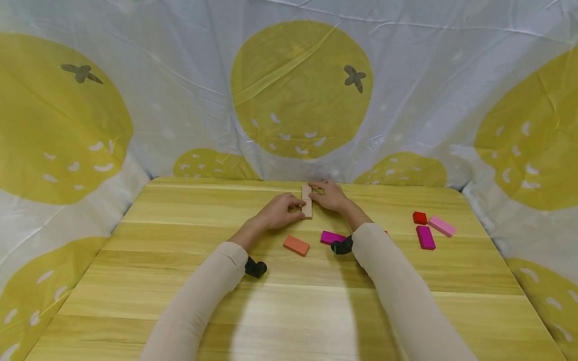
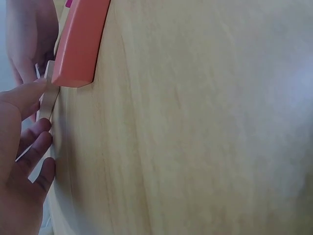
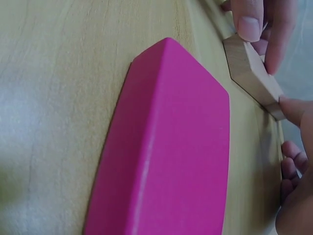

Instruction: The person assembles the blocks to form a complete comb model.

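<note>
Two plain wooden blocks (image 1: 306, 209) lie end to end near the back edge of the table, in a line running away from me. My left hand (image 1: 281, 211) pinches the nearer block from its left side with thumb and forefinger. On the other side, my right hand (image 1: 331, 196) holds the farther block, its thumb against the side and a finger near the far end. In the right wrist view, fingertips of both hands touch the wooden block (image 3: 252, 73). The far ends are partly hidden by the fingers.
An orange block (image 1: 296, 245) and a magenta block (image 1: 332, 237) lie just in front of the hands. To the right are a red block (image 1: 420, 218), a pink block (image 1: 442, 226) and another magenta block (image 1: 425, 237). A patterned cloth (image 1: 180, 100) hangs behind the wooden table (image 1: 158, 260).
</note>
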The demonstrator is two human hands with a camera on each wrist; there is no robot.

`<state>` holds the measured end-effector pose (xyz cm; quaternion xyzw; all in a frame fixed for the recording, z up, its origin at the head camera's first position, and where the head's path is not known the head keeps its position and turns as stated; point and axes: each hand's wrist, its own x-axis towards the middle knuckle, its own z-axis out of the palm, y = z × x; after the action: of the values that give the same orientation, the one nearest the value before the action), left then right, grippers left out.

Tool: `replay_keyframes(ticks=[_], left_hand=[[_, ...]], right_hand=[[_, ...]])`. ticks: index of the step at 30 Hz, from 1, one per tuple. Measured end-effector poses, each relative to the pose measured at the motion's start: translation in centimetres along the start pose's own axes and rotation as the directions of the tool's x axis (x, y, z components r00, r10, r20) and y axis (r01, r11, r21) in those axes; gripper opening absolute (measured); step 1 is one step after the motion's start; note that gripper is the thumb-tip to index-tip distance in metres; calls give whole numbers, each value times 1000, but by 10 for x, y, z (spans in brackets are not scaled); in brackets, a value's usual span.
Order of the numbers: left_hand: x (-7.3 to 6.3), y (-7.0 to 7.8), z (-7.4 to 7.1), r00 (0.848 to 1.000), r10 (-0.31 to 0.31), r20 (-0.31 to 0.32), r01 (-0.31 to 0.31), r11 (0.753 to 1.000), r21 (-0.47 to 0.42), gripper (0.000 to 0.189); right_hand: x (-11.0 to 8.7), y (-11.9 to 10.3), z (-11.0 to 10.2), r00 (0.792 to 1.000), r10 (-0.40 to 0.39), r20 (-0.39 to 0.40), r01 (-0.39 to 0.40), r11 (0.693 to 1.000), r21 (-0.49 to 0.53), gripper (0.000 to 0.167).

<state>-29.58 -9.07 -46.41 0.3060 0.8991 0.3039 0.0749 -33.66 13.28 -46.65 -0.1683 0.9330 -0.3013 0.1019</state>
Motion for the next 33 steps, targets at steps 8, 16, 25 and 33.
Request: replay_keyframes(ticks=[8,16,25,33], left_hand=[[2,-2,0,1000,5,0,-5,1000,-6,39],[3,-6,-4,999,29,-21,-30,999,-43,43],[16,-12,-9,997,-29,-71,28,1000,-12,49],[26,-15,-8,1000,19,-22,-18,999,36,52]], right_hand=[[0,3,1,1000,-4,-12,4,1000,7,52],[-6,1,-6,999,-22,-39,25,996,82,56],[-37,4,-25,994,-92,-57,99,988,123,49],[-72,5,-31,985,-166,-43,170,976,133,42]])
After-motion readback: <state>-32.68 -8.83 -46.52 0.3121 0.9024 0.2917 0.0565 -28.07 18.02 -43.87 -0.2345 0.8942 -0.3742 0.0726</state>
